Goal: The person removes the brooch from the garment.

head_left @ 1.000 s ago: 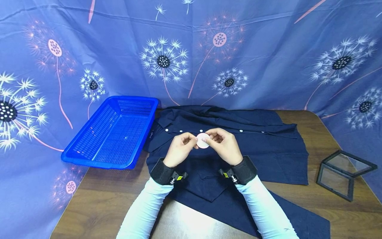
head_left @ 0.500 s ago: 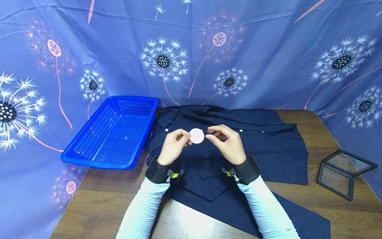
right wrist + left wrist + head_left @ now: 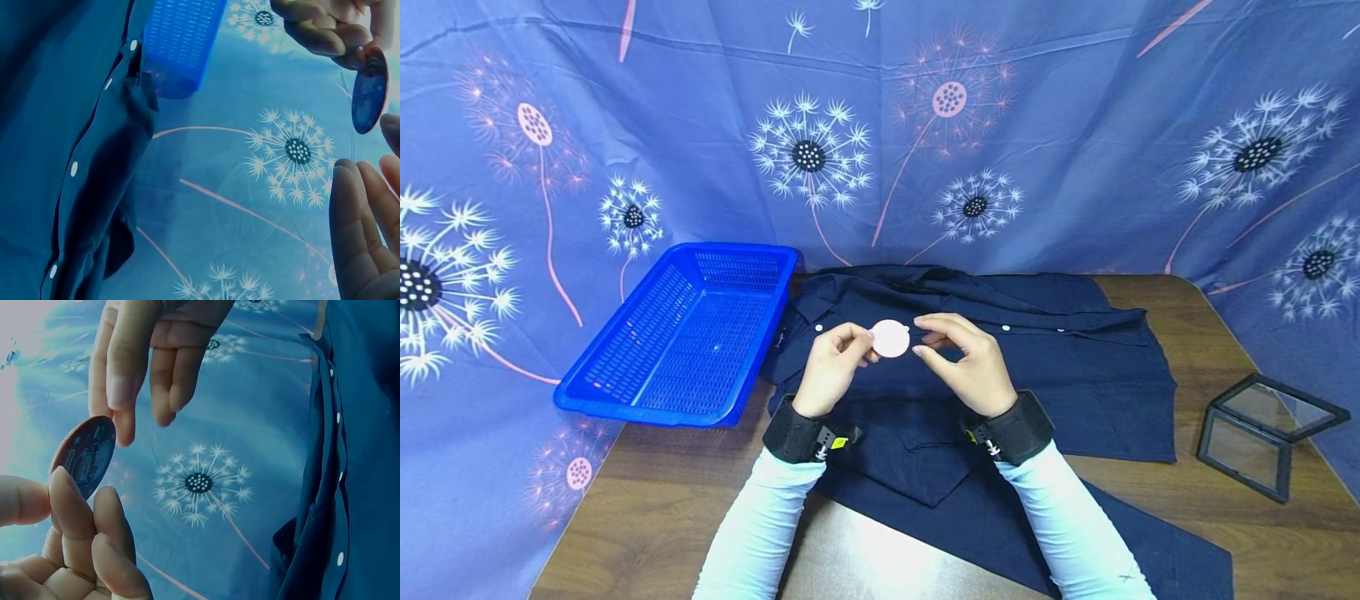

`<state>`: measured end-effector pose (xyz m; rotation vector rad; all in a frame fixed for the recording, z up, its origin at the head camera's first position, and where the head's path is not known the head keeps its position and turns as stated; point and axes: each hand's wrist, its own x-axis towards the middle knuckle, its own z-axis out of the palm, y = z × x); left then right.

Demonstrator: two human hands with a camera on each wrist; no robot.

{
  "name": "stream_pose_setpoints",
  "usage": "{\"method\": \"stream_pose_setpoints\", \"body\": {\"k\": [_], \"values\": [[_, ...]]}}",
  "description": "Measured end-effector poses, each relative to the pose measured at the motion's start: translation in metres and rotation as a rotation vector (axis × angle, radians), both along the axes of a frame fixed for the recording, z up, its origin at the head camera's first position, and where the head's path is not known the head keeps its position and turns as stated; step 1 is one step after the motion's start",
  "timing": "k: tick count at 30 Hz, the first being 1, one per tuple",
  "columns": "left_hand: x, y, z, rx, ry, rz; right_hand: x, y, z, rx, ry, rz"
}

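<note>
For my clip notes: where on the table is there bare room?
Bare table lies between the blue basket and left sleeve, and between the dark garment and black hinged frame. Crowded: the middle, with garment beneath the left hand and right hand.

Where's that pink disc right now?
In the head view, the pink disc is near the centre, pinched by the left hand over the navy shirt, with the right hand close on its right.
</note>
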<state>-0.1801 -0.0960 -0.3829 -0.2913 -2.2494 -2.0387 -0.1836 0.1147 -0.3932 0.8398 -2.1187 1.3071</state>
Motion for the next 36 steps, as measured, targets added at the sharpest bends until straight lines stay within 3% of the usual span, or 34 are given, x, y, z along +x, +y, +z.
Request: {"method": "stream_pose_setpoints", "body": {"k": [7, 19, 36], "values": [[0.0004, 0.0035, -0.0027, 0.056, -0.016, -0.039, 0.002, -0.0023, 0.0015, 0.073, 0.04, -0.012], [-0.0008, 0.0054, -0.0045, 0.097, -0.046, -0.065, 0.0007, -0.006, -0.0001, 0.084, 0.099, 0.002], [-0.0032, 0.0071, -0.0049, 0.084, -0.1, -0.069, -0.0003, -0.0083, -0.0023, 0.082, 0.157, -0.009]]}}
